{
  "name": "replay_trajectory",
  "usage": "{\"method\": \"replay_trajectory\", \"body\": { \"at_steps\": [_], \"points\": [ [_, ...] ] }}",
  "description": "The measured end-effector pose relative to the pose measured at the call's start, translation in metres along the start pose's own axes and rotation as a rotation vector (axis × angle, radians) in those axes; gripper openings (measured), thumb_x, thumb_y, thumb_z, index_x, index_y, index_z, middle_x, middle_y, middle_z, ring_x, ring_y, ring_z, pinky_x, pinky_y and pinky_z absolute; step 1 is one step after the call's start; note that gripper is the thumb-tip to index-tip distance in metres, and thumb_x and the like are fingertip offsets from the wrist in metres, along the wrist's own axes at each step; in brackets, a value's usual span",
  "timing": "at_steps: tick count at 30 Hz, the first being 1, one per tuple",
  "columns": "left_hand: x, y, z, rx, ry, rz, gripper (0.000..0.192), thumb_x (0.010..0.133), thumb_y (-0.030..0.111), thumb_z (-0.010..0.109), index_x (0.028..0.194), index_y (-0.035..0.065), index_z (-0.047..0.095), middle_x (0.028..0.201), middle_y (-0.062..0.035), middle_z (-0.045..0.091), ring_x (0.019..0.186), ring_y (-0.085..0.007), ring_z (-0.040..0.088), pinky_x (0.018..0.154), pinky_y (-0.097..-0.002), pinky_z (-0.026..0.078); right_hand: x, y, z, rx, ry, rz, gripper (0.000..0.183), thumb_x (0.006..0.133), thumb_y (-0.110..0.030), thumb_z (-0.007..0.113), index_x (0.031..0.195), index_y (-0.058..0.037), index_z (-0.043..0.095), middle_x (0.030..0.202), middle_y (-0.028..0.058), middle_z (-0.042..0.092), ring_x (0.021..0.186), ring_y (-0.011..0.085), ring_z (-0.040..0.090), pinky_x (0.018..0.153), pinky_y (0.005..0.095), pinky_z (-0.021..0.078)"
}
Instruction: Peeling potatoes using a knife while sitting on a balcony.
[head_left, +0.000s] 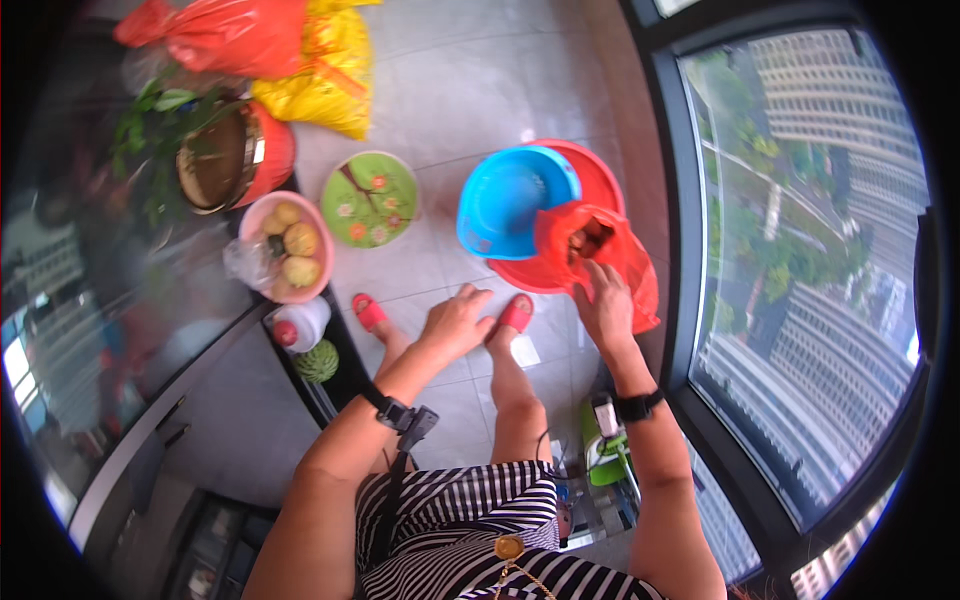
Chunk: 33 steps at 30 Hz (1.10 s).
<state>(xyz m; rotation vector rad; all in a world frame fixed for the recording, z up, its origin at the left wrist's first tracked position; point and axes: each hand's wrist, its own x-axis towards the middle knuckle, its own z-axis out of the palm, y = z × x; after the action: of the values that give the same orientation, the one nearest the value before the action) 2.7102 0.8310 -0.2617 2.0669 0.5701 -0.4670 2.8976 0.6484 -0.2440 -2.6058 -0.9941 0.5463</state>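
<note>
Over the tiled floor my left hand (456, 321) hovers with its fingers apart and nothing in it. My right hand (604, 301) is at the near edge of a red plastic bag (634, 266); whether its fingers pinch the bag is not clear. The bag's mouth is spread, and brownish items (583, 244) show inside, too shaded to name. A red basin (600, 172) lies beneath the bag. Beside the bag, a blue plastic basin (514, 199) partly overlaps the red one.
A round green stool top (371, 199) with a flower print stands left of the basins. Further left are a pink bowl of yellowish round produce (328, 259), a small watermelon (317, 361) and a potted plant (274, 154). Yellow (330, 75) and red bags lie beyond; a window (795, 285) is at right.
</note>
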Motion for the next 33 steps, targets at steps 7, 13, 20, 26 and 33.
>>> {"method": "replay_trajectory", "body": {
  "at_steps": [7,13,20,26,33],
  "points": [
    [-0.064,-0.080,-0.061,-0.073,0.113,-0.153,0.039,0.083,0.027,0.061,0.118,0.0095,0.057,0.114,-0.0134,0.057,0.099,-0.0340,0.060,0.081,-0.0437,0.050,-0.008,-0.088,0.030,0.230,-0.254,-0.111,0.031,0.078,-0.011,0.064,0.108,-0.0039,0.060,0.100,0.0176,0.062,0.092,0.0362,0.060,0.078,0.0439,0.0488],
    [-0.199,-0.248,-0.134,-0.628,0.516,-0.448,0.031,0.085,0.026,0.063,0.110,0.0067,0.062,0.102,-0.0072,0.065,0.085,-0.0231,0.066,0.068,-0.0351,0.051,0.012,-0.215,0.067,0.262,-0.374,-0.195,0.032,0.076,-0.011,0.066,0.107,-0.0063,0.062,0.097,0.0150,0.063,0.078,0.0289,0.065,0.072,0.0396,0.0528],
    [-0.439,-0.336,-0.205,-1.286,1.126,-1.149,0.060,0.085,0.042,0.063,0.133,0.0110,0.044,0.130,-0.0104,0.050,0.110,-0.0224,0.055,0.083,-0.0376,0.047,0.048,-0.321,0.101,0.264,-0.417,-0.359,0.030,0.080,-0.014,0.066,0.108,-0.0079,0.061,0.091,0.0140,0.063,0.075,0.0298,0.065,0.070,0.0389,0.0524],
    [-0.484,-0.330,-0.233,-1.034,1.509,-1.037,0.081,0.080,0.040,0.071,0.139,0.0023,0.031,0.136,-0.0153,0.042,0.119,-0.0261,0.047,0.095,-0.0398,0.044,0.150,-0.360,0.133,0.335,-0.155,-0.302,0.014,0.085,-0.011,0.057,0.092,-0.0029,0.066,0.081,0.0160,0.067,0.069,0.0284,0.066,0.061,0.0358,0.0520],
    [-0.475,-0.347,-0.242,-1.134,1.618,-1.035,0.068,0.085,0.041,0.066,0.137,0.0045,0.041,0.142,-0.0114,0.039,0.131,-0.0296,0.036,0.100,-0.0406,0.041,0.312,-0.489,0.137,0.295,0.066,-0.539,0.014,0.084,-0.013,0.056,0.089,-0.0050,0.067,0.083,0.0195,0.065,0.077,0.0364,0.065,0.065,0.0409,0.0509]
  ]
}}
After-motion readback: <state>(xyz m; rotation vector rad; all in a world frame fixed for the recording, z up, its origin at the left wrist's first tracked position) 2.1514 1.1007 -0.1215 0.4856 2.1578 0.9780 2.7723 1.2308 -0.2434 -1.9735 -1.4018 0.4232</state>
